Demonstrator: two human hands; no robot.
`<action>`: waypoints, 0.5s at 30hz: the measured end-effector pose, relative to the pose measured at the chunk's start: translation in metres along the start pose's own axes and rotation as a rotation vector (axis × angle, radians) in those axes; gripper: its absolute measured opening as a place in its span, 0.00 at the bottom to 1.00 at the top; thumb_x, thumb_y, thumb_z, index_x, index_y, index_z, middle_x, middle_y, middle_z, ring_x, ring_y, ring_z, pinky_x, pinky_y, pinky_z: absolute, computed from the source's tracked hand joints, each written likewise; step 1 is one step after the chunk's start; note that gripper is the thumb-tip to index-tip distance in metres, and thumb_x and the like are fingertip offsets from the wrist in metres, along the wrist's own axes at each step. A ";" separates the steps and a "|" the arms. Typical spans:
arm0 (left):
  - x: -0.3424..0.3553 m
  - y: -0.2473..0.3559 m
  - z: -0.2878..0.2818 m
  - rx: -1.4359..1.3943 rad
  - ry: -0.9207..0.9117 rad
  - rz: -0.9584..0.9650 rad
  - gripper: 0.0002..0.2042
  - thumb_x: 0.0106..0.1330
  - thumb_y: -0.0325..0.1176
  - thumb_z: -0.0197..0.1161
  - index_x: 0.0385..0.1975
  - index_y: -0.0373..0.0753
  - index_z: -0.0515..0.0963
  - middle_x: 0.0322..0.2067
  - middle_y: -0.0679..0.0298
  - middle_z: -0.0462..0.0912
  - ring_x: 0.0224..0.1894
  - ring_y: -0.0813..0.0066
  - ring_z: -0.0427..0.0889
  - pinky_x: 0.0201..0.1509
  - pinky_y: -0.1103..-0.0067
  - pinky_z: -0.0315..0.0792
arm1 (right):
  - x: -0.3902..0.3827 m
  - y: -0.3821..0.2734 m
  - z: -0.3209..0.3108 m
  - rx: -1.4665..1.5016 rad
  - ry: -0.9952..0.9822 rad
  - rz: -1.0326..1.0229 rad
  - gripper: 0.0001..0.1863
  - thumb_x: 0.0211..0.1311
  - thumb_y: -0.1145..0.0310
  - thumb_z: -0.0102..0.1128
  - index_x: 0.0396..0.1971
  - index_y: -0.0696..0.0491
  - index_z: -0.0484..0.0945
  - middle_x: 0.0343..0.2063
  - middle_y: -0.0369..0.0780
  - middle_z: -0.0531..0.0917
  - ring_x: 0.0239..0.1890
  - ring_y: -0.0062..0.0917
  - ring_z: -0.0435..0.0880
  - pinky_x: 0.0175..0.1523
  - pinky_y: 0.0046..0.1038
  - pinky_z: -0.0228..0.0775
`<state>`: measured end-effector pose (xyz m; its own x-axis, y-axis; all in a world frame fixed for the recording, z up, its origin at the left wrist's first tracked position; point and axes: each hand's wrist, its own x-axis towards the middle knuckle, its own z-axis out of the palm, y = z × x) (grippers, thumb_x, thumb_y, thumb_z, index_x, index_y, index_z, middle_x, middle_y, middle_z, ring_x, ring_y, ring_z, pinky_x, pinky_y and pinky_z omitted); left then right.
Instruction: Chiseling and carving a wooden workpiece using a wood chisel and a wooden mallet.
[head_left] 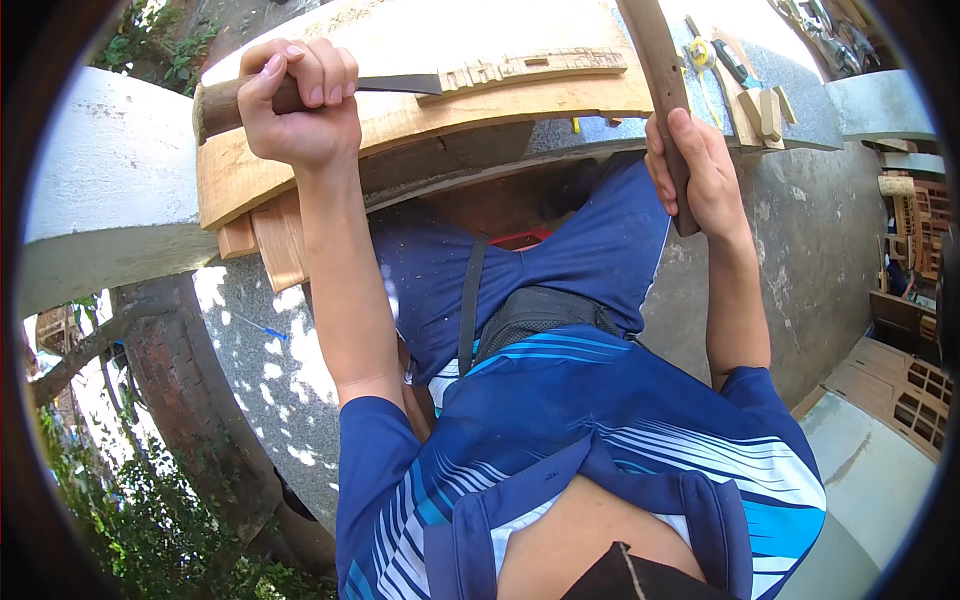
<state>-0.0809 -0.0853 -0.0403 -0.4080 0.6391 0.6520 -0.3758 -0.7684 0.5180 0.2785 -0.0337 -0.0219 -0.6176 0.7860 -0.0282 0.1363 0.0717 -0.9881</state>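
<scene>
Farthest to the left of the left grip (305,108), a pale ledge (115,150) runs up to the end of a thick plank (400,140), and below the ledge stands a brown tree trunk (190,370) with leafy plants around it. To the right of the trunk and below the left grip, a speckled grey surface (265,385) carries patches of sunlight and a slim blue item (262,327). Just below the left grip, wooden offcuts (278,240) stick out from under the plank.

The left grip is clenched around the wooden handle of a blade tool (390,84), the handle's butt showing to its left. The dark blade extends to the right and meets the left end of a notched wooden strip (535,70) in this view; whether they touch, I cannot tell. The strip lies on the plank, between the two grips.

Below and between the grips are dark blue shorts (425,265) and a black waist bag (545,312).

The right grip (698,165) is wrapped around the lower part of a dark wooden bar (662,70), thumb along its near face; the bar rises above the grip and leaves the view at the top. Up and to the right of this grip, on the grey worktop (800,132), are a yellow tape measure (701,52), a dark cutter (733,62) and small wooden blocks (765,112).
</scene>
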 end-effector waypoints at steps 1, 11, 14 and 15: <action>0.000 0.000 0.001 0.001 -0.012 -0.001 0.11 0.68 0.35 0.47 0.30 0.37 0.74 0.12 0.68 0.58 0.15 0.76 0.60 0.22 0.76 0.59 | 0.000 0.000 0.000 0.004 -0.002 -0.002 0.27 0.82 0.46 0.42 0.31 0.54 0.72 0.12 0.32 0.70 0.12 0.14 0.67 0.17 0.19 0.59; 0.008 -0.018 0.043 0.290 -0.018 -0.148 0.08 0.66 0.28 0.63 0.43 0.35 0.79 0.14 0.66 0.70 0.16 0.75 0.71 0.22 0.74 0.66 | 0.002 -0.031 -0.001 -0.216 -0.033 -0.171 0.26 0.82 0.47 0.44 0.31 0.54 0.72 0.12 0.31 0.69 0.12 0.13 0.66 0.18 0.19 0.57; 0.019 -0.013 0.090 0.448 -0.052 -0.252 0.09 0.62 0.18 0.62 0.41 0.32 0.78 0.18 0.74 0.72 0.19 0.89 0.71 0.21 0.84 0.64 | 0.000 -0.057 0.001 -0.275 0.033 -0.290 0.26 0.82 0.48 0.43 0.31 0.54 0.74 0.12 0.30 0.70 0.12 0.11 0.65 0.19 0.18 0.54; 0.017 -0.013 0.089 0.464 -0.031 -0.254 0.09 0.62 0.18 0.62 0.41 0.32 0.78 0.18 0.74 0.72 0.19 0.89 0.71 0.21 0.84 0.64 | -0.003 -0.068 0.008 -0.271 0.073 -0.308 0.26 0.83 0.49 0.43 0.30 0.54 0.74 0.12 0.30 0.70 0.12 0.11 0.65 0.19 0.17 0.54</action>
<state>-0.0087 -0.0674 0.0131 -0.3244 0.8113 0.4863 -0.0494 -0.5279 0.8479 0.2650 -0.0459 0.0439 -0.6059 0.7434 0.2832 0.1588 0.4618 -0.8726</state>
